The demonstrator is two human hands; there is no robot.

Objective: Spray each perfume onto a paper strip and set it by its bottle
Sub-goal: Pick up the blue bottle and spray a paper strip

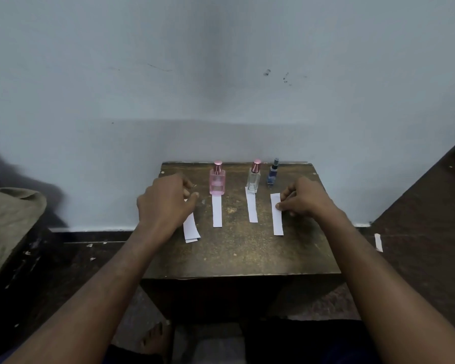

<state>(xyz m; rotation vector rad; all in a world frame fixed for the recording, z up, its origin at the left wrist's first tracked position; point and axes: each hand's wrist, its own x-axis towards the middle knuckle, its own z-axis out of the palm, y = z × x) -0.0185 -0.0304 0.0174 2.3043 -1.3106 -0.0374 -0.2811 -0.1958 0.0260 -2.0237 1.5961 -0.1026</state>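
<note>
Left hand (166, 203) rests curled over spare strips (191, 229) on the worn wooden counter (242, 253). Pink bottle (217, 178), clear bottle (254, 177) and blue bottle (273, 174), glass and likely slippery, stand behind flat strips. Right hand (304, 198) fingers pinch the last strip (277, 219), light, limp paper, by its edge.

Three small glass perfume bottles stand upright in a row: a pink square one with a rosy metallic cap (217, 180), a clear slim one (253, 176) (same cap), and a dark blue one (272, 173). White paper strips lie flat before them (217, 211), (252, 207), (277, 218); spare strips sit stacked at left (190, 228).
</note>
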